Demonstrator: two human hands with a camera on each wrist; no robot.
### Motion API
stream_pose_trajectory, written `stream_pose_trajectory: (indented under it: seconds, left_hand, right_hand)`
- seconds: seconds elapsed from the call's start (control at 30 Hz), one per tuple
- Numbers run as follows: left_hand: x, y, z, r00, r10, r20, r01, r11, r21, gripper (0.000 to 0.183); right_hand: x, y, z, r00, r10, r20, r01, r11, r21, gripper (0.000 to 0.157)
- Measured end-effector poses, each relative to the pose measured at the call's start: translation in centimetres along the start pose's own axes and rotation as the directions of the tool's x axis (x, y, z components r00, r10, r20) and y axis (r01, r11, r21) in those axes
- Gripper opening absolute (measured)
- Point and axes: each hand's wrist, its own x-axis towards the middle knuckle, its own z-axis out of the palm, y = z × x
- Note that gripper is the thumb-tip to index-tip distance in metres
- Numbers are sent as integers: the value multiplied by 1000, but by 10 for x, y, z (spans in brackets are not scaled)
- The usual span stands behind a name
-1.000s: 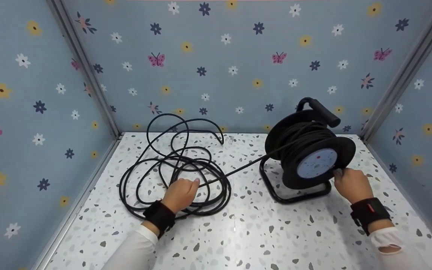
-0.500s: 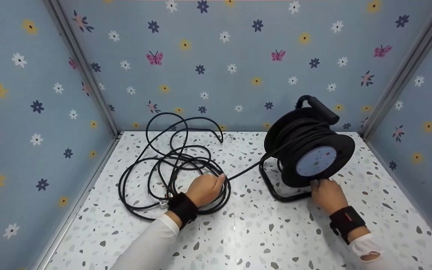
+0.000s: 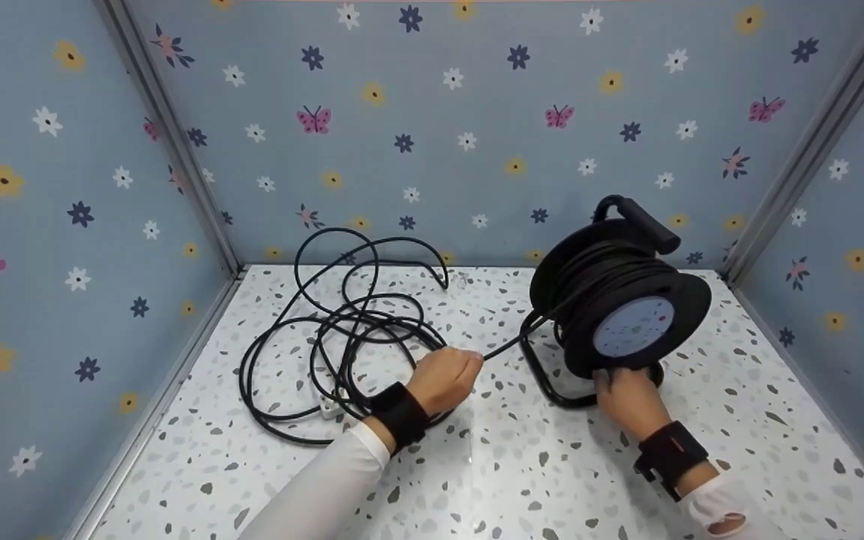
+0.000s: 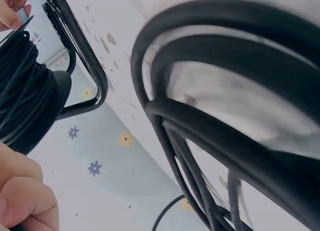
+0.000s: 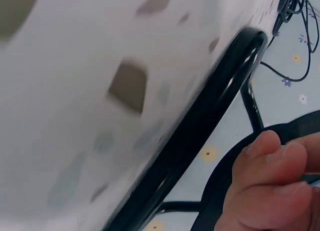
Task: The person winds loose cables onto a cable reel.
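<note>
A black cable reel [image 3: 691, 296] with a pale round face [image 3: 634, 326] stands at the right in the head view, wound with black cable. My left hand [image 3: 443, 381] grips the cable [image 3: 505, 346], whose straight stretch rises from the fist to the drum. At the lower edge of the reel's near flange, my right hand [image 3: 631, 405] holds on with curled fingers. The right wrist view shows those fingers [image 5: 270, 171] bent beside the black flange [image 5: 220, 191]. What lies inside either grip is mostly hidden.
Loose loops of cable [image 3: 248, 367] spread over the speckled white surface [image 3: 522, 480] at the left, with a pale plug [image 3: 331, 407] among them. The reel's tubular stand [image 3: 552, 394] and carry handle [image 3: 649, 225] stick out. Flowered panels [image 3: 432, 135] enclose three sides.
My left hand has moved right along the cable toward the reel. My right hand has swung left round the flange's lower edge, and the reel's face has turned.
</note>
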Motion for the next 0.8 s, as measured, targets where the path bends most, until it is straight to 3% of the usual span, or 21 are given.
stream_pose_trajectory:
  seconds: [0.13,0.27,0.5,0.8]
  left_hand:
    - [6,8,1,999,30,-16,-29,999,28,46]
    - [11,19,4,1000,3,10,-3,1000,19,47]
    - [20,37,13,998,-4,64,8,998,-57,48]
    - [21,47,10,991,-34,128,54,987,-153,48]
  right_hand:
    - [-1,-8,4,1000,-1,-4,1,999,38,40]
    - [-3,-18,6,1000,7,2,-7,996,85,37]
    - [-4,-31,2,1000,-9,25,7,997,81,40]
    - [-1,-38,0,999,-27,25,25,997,71,44]
